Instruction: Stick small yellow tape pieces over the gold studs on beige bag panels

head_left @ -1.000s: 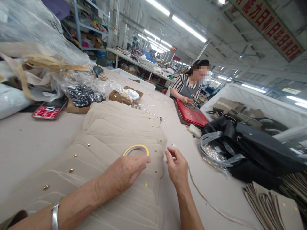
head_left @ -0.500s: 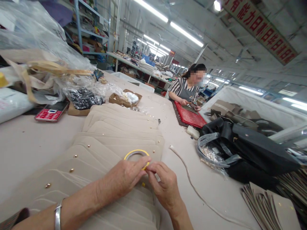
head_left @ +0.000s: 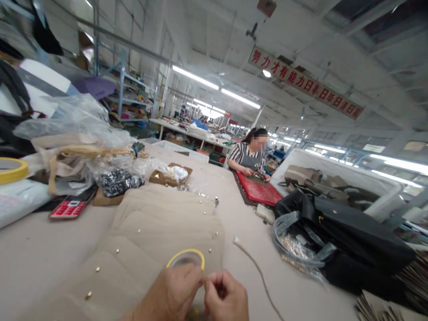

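Observation:
My left hand (head_left: pixel 175 287) is closed on a roll of yellow tape (head_left: pixel 202 258), whose ring stands up behind the fingers. Right beside it, my right hand (head_left: pixel 226 296) is closed in a pinch, its fingertips meeting the left ones at the roll's edge. Whatever lies between the right fingertips is too small and blurred to make out. Under both hands spread overlapping beige fabric-like pieces (head_left: pixel 167 223) dotted with small gold metal studs (head_left: pixel 98 269). A bit of yellow shows low between the hands.
A pale cord (head_left: pixel 257 267) lies to the right, with a black bag (head_left: pixel 354 232) beyond it. Across the table, a person (head_left: pixel 249 154) works over a red board (head_left: pixel 259 189). Plastic-wrapped goods, a red-and-black device (head_left: pixel 68 208) and another yellow tape roll (head_left: pixel 13 170) are on the left.
My view has tilted upward, so the hands and table sit lower in the picture. Both hands stay together at the tape roll, and the right fingers are curled tighter.

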`<move>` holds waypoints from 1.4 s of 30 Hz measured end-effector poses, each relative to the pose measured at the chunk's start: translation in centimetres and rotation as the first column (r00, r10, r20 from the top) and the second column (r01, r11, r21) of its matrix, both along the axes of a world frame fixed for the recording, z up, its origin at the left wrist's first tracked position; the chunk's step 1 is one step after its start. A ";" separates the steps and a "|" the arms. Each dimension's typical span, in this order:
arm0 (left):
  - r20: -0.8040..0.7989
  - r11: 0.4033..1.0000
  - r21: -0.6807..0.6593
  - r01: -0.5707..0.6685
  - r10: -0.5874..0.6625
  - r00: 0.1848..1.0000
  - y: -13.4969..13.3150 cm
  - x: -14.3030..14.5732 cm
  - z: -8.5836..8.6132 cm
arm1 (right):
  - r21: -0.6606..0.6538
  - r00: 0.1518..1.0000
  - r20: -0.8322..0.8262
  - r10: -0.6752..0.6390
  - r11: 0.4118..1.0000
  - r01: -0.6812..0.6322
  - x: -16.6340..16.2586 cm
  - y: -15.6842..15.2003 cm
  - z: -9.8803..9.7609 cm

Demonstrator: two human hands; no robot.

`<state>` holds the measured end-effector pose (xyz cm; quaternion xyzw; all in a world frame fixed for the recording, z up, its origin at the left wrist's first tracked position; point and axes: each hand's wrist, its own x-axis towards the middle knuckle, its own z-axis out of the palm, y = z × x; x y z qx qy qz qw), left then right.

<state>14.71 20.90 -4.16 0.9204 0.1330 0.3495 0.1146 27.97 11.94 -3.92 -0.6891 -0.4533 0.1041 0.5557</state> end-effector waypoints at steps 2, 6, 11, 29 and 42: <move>0.010 1.000 0.000 -0.010 0.010 1.000 -0.7 -0.1 1.1 | -0.108 0.956 -0.285 0.069 0.989 -0.104 -0.5 -0.4 1.7; 0.004 1.000 0.029 0.003 -0.003 1.000 -1.2 0.0 2.1 | -0.168 0.890 -0.456 0.009 0.981 -0.095 0.3 -0.2 2.5; -0.078 0.999 0.046 -0.009 0.012 0.997 -1.7 -0.2 1.7 | -0.288 0.847 -0.527 -0.073 0.953 -0.096 3.9 -1.0 0.4; -0.603 0.997 -0.015 -0.077 0.053 0.796 -0.8 1.1 1.5 | -0.459 0.970 -0.199 0.142 0.861 -0.220 4.8 -0.9 -1.2; -0.604 0.995 -0.035 -0.096 0.056 0.795 -0.9 0.8 2.0 | -0.473 0.988 -0.150 0.043 0.874 -0.110 5.7 -1.6 -1.2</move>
